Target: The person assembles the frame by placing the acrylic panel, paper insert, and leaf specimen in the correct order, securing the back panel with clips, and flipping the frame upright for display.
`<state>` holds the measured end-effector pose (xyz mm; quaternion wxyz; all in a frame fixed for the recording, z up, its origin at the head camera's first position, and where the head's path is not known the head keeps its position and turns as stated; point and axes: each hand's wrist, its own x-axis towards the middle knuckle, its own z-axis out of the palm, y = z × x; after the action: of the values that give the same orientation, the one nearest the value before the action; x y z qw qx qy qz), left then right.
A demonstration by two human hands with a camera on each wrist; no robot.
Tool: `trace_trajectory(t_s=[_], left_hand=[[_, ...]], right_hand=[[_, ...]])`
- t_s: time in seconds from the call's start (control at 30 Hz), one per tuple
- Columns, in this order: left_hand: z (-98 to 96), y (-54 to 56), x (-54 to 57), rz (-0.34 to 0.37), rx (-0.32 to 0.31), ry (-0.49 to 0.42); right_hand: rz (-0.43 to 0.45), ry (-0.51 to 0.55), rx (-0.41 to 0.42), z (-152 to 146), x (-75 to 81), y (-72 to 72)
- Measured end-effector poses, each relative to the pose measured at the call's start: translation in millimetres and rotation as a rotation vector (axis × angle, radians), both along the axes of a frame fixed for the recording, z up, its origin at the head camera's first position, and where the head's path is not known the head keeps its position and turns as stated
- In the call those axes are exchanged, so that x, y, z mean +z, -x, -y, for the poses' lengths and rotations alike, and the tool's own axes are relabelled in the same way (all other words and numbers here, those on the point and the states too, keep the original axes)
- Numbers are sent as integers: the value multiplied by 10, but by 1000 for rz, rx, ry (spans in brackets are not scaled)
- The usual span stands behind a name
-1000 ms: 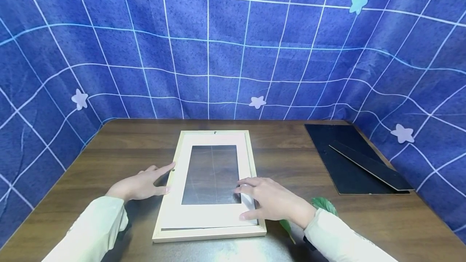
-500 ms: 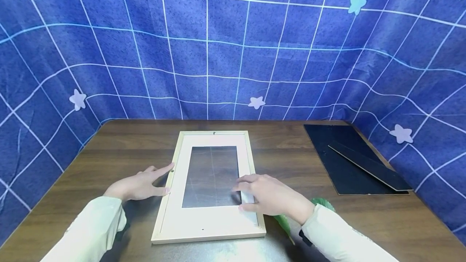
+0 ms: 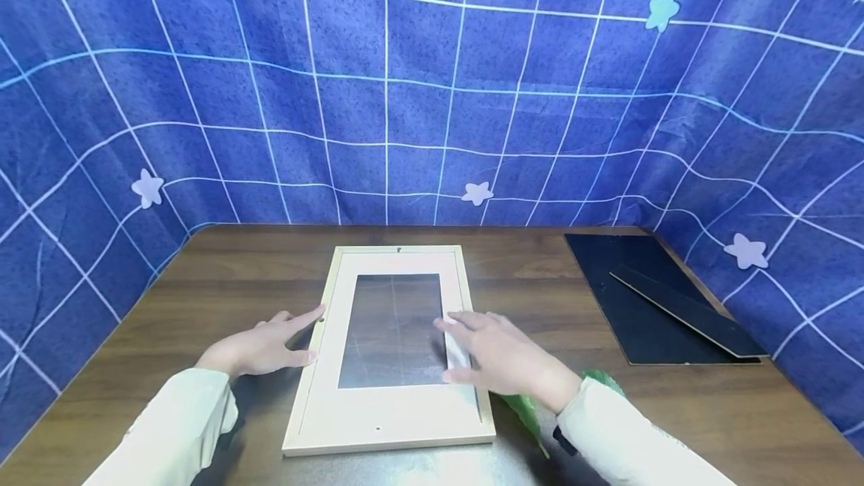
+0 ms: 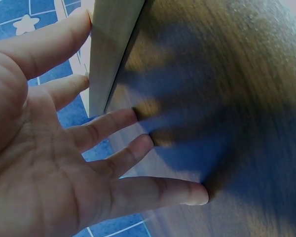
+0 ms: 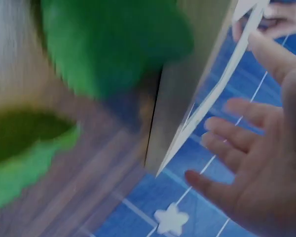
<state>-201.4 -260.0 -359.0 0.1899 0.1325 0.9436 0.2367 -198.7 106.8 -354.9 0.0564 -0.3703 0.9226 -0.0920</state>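
Note:
A pale wooden picture frame (image 3: 388, 446) lies on the table, and inside it sits a white mat board (image 3: 405, 412) with a rectangular window. Through that window shows a dark, glossy area (image 3: 391, 332). My left hand (image 3: 259, 346) has its fingers spread, thumb and index fingertips right at the frame's left side; the left wrist view shows them against the side rail (image 4: 111, 44). Over the mat's right border hovers my right hand (image 3: 496, 355), fingers extended, loosely bent, holding nothing. In the right wrist view the mat's edge (image 5: 207, 106) appears beside its fingers.
Green leaves (image 3: 523, 415) lie under my right wrist and loom large in the right wrist view (image 5: 108, 44). A black backing board (image 3: 607, 276) with a narrow dark strip (image 3: 688, 310) across it lies at the right. Behind the table (image 3: 270, 261) hangs a blue star-patterned curtain (image 3: 418, 118).
The mat board's lower edge has settled down against the frame's bottom rail, closing the dark gap there and showing a small hole. My right hand has lifted slightly; my left has stayed in place.

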Motion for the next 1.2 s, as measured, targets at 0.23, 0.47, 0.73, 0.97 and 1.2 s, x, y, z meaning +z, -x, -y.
trace_trajectory(t_s=[0.23, 0.47, 0.73, 0.97, 1.2], left_hand=[[-5, 3, -10, -20, -14, 12], [8, 8, -27, -36, -20, 26], [-4, 22, -37, -40, -13, 32], [-15, 25, -35, -28, -2, 18], [-13, 15, -40, -27, -3, -24]], right_hand=[[198, -63, -162, -118, -27, 158], [239, -17, -158, -128, -80, 198], [223, -25, -154, -114, -89, 208], [221, -17, -154, -114, -74, 195], [217, -28, -148, -104, -51, 185]])
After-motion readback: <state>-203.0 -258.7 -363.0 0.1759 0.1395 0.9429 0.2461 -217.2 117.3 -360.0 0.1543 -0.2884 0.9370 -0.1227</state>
